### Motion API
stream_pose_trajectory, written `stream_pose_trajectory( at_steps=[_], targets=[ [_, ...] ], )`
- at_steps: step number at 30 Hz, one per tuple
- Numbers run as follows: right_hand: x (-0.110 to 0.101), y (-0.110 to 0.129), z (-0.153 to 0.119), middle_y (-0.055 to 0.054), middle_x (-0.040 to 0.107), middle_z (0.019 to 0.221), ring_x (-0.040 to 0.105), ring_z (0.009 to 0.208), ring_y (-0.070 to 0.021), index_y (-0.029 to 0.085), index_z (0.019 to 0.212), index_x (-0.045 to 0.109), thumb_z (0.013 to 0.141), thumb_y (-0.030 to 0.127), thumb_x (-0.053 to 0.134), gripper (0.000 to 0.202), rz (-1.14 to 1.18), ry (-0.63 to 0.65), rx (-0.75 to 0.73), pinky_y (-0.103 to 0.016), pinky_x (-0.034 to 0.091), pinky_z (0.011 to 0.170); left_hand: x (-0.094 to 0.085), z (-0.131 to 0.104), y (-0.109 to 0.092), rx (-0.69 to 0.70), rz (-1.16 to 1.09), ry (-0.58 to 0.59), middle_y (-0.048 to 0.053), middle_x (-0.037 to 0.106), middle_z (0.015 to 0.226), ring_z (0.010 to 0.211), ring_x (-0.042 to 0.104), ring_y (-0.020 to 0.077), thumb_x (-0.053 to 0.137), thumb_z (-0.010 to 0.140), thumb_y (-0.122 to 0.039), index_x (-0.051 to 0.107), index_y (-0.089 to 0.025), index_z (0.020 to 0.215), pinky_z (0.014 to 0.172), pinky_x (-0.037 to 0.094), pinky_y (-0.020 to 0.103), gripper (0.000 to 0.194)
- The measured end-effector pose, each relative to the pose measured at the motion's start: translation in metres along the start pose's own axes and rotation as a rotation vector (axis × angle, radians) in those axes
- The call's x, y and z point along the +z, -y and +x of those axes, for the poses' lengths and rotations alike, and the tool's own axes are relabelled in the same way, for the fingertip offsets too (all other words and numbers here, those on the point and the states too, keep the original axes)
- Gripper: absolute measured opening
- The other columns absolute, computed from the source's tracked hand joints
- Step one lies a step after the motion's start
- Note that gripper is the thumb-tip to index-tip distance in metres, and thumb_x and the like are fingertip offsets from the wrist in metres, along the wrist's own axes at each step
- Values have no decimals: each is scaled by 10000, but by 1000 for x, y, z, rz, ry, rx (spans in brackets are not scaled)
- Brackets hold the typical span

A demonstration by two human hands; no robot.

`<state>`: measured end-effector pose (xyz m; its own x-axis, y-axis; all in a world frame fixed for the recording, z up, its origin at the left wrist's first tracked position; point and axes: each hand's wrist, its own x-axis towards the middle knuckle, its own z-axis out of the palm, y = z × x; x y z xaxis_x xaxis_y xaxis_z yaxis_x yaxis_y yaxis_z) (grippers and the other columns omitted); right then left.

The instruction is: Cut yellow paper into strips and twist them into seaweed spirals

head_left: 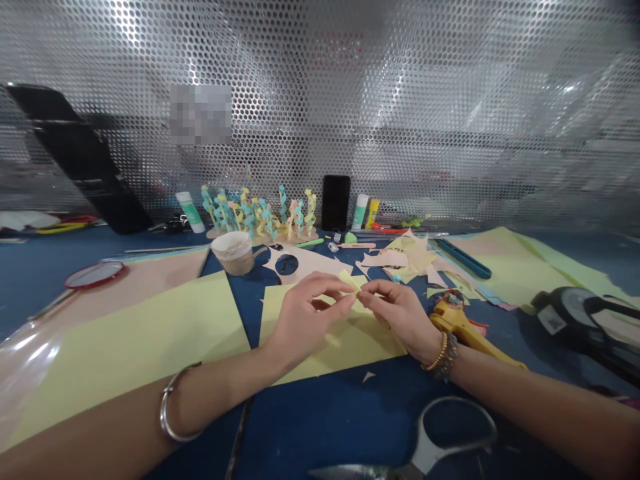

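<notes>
My left hand (309, 311) and my right hand (403, 315) meet at the centre of the view. Between their fingertips they pinch a small strip of pale yellow paper (349, 278), partly covered by the fingers. Under them a yellow paper sheet (310, 365) lies on the blue tabletop. A tiny paper scrap (369, 377) rests in front of that sheet. Close to my right wrist is a yellow tool (467, 331) with an orange-red part. Scissors (434, 453) with grey handles lie at the bottom edge, blades toward the left.
Behind stand curled paper strips (265, 217) on a base, a paper-lined cup (235, 253), glue sticks (190, 212) and a phone (335, 203). Paper scraps (410, 257) pile up right of centre. A larger yellow sheet (165, 333) lies left; a black device (565, 320) sits right.
</notes>
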<state>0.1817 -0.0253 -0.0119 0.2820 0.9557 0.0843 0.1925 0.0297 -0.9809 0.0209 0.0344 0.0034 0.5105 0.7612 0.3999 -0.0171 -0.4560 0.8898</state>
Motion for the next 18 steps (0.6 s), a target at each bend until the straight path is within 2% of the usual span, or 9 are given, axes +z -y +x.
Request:
stream_pose_trajectory(
  at_steps=[2,8,14,18],
  targets=[
    [0,0,0,64,413,537,295,433,-36,150,743,615,733,391,639,243,-4,5,-5,-189,213,399,0,0,3,-15,-10,13,20,622,967,748,628,115,645,782,-237,706,-217,895,608,529,199,130],
    [-1,0,-2,69,412,529,303,431,-39,158,746,610,755,382,624,224,-61,22,-46,-189,233,405,0,2,7,-80,-4,17,17,655,921,763,635,137,659,773,-264,720,-229,881,653,540,225,129],
    [0,3,-3,31,516,646,398,503,-56,154,720,606,765,353,608,204,-162,31,-121,-193,306,465,-1,3,7,-80,37,24,21,659,887,768,628,134,662,764,-284,706,-213,848,631,501,200,119],
    [1,2,-4,14,559,682,422,525,-72,158,720,616,762,348,604,195,-204,27,-135,-208,327,487,-1,4,7,-173,-12,52,15,679,768,702,617,127,673,745,-279,687,-184,782,624,489,202,103]
  ],
)
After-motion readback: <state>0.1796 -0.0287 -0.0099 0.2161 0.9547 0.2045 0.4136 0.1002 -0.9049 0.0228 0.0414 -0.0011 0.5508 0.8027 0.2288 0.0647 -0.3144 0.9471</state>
